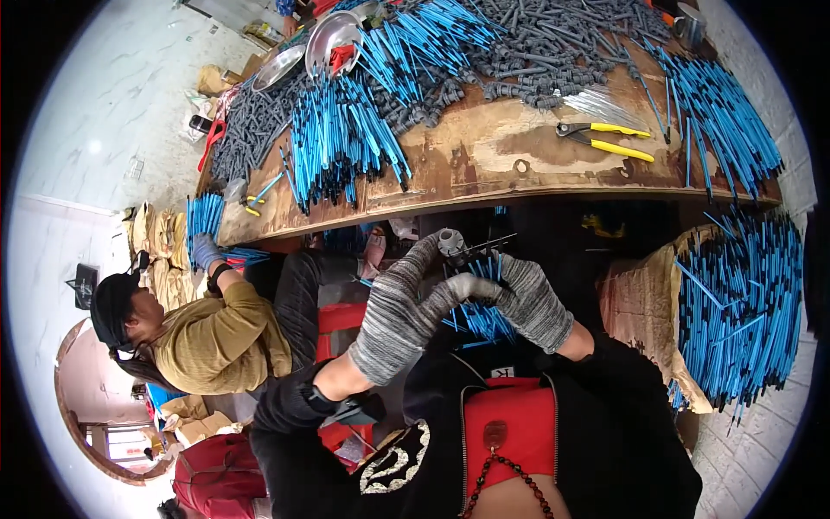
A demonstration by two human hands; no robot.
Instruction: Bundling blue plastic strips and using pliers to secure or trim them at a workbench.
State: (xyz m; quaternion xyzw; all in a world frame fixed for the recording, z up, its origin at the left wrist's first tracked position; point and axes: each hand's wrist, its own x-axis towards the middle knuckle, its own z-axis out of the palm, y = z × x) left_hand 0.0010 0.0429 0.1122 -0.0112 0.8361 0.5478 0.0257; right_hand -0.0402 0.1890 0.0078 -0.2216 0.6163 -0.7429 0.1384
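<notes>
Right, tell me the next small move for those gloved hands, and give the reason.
Probably push the thin blue plastic rod further into the small grey plastic fitting. The left hand in its grey knitted glove pinches the fitting from below the table edge, the right hand meets it at the rod, and a bundle of blue rods lies in the lap below. How deep the rod sits cannot be told.

Knit cloth gloves on hands (467, 294), matt grey plastic fitting (450, 241); worn rough wood bench (484, 164), glossy blue plastic rods (341, 138)

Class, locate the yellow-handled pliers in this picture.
The yellow-handled pliers lie on the wooden workbench, upper right in the head view, between the grey fittings and blue tubes.
</notes>
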